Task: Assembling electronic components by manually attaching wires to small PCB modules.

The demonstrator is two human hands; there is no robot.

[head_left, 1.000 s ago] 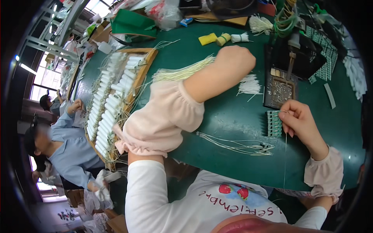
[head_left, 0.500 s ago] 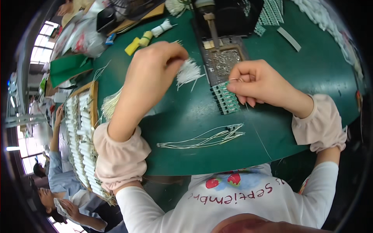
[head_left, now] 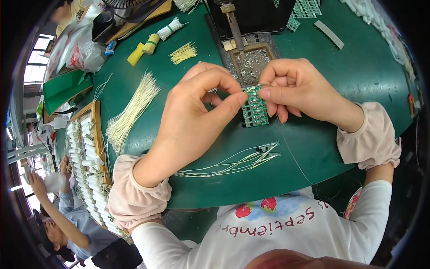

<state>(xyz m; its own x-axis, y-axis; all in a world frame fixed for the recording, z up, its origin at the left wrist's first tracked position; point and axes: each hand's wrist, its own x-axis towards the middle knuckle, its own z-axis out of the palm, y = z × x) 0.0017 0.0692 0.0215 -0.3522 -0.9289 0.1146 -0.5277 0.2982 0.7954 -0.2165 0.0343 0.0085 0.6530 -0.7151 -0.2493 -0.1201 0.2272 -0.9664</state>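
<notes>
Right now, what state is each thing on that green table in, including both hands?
Left hand: fingers pinched at the strip's top edge.
Right hand: fingers pinched on the same edge.
Small green circuit board strip: held between both hands, above the table.
Loose bundle of thin pale wires: lying flat, untouched.
Fanned pile of cream wires: lying loose.
Soldering iron: resting, unheld.

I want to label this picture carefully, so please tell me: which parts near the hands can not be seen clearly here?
- Head view: the top of the green circuit board strip is covered by the fingertips of the left hand and right hand.
- Whether a thin wire is pinched there is too small to tell.
- The contents of the metal tray are too small to identify.
- The soldering iron is cut off by the top edge.
</notes>
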